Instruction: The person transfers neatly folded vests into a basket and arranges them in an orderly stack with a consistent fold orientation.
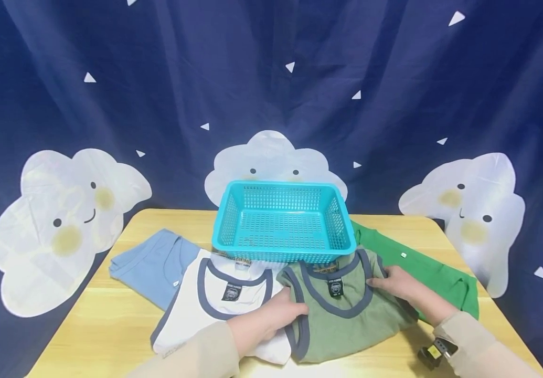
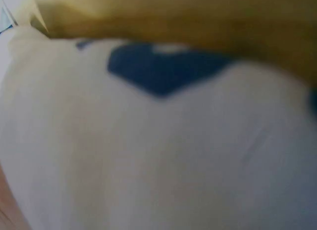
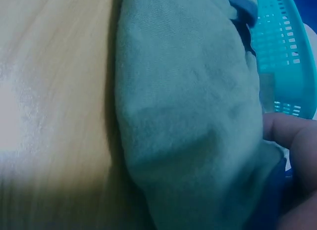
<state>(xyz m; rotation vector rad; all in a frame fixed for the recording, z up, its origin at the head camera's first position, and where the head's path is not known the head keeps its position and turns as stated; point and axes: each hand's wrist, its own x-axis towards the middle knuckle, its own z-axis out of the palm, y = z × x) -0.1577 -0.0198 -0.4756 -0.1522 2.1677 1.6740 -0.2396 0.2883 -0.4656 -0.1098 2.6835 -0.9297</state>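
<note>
An olive-green tank top [image 1: 342, 325] with dark trim lies folded at the front centre in the head view. My left hand [image 1: 280, 313] pinches its left edge by the trimmed armhole, thumb on top. My right hand [image 1: 400, 285] grips the opposite edge, the thumb over the cloth near the neckline. In the right wrist view, a thumb [image 3: 285, 128] presses at the edge of the green cloth [image 3: 188, 101]. A white tank top [image 1: 181, 320] with dark trim lies beneath my left forearm. Blurred white cloth [image 2: 148, 156] fills most of the left wrist view.
A turquoise perforated basket [image 1: 283, 254] stands behind the two tank tops, with nothing inside. Folded blue clothing [image 1: 150, 265] lies at left, and folded green clothing [image 1: 434, 278] at right. The wooden table [image 1: 87, 320] ends at a dark blue curtain [image 1: 252, 79] with cloud prints.
</note>
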